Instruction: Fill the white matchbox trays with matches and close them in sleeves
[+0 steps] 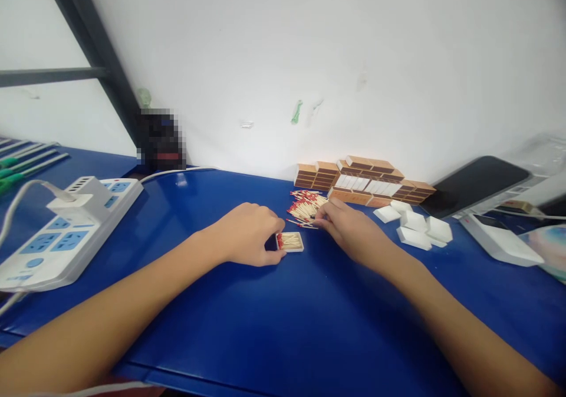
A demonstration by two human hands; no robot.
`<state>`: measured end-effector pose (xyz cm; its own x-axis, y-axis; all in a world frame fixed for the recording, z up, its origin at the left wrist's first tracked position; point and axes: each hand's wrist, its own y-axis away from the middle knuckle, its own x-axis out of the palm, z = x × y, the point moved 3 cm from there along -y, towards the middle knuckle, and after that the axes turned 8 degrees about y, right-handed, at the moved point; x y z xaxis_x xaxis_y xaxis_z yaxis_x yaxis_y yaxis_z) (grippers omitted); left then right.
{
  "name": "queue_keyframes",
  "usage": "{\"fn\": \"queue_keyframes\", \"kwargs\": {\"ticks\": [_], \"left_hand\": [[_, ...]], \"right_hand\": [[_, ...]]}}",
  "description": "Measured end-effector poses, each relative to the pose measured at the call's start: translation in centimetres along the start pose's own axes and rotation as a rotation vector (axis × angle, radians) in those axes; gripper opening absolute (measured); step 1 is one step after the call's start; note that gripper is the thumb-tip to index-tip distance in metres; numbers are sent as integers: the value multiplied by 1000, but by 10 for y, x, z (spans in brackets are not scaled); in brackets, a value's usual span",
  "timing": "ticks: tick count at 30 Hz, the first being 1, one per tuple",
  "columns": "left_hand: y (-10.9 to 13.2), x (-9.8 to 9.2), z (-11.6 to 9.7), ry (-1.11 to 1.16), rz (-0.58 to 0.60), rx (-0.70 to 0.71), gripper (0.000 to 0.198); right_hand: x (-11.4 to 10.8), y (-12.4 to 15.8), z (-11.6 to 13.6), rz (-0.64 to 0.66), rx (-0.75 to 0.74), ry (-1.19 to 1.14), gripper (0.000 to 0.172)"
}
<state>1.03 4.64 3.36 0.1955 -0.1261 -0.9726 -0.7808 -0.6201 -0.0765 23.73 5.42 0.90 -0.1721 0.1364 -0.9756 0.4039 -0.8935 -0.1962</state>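
A small open matchbox tray [290, 241] with red-tipped matches in it lies on the blue table [274, 326]. My left hand [247, 233] is curled around the tray's left end, holding it. My right hand [349, 227] reaches into a loose pile of matches [306, 204] just behind the tray, its fingertips pinched on a few of them. Behind the pile stands a row of stacked matchbox sleeves [362, 180] against the wall.
Several empty white trays [415, 225] lie to the right of my right hand. A white power strip [66, 229] with a plugged charger sits at the left. A dark phone [475, 184] leans at the right, near a white box [499, 238]. Green-handled tools [22, 164] lie far left.
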Motion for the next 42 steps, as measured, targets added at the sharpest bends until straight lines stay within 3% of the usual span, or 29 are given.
{"fn": "queue_keyframes", "kwargs": {"ticks": [5,14,25,32,39,42], "left_hand": [[0,0,1,-5,3,6,28],[0,-1,2,29,2,-7,27],[-1,0,6,28,-6,-4,28],[-1,0,5,30,-19,6,29],[-1,-1,3,18,9,-15,29],[-1,-1,4,16,16,-19,29]], "right_hand": [[-7,3,14,-88,-42,-157,17],[0,11,38,37,-102,-252,15],[0,10,27,35,-79,-223,15],[3,8,27,52,-97,-327,16],[1,4,-1,0,-28,-63,17],[-6,4,-6,9,-32,-69,17]]}}
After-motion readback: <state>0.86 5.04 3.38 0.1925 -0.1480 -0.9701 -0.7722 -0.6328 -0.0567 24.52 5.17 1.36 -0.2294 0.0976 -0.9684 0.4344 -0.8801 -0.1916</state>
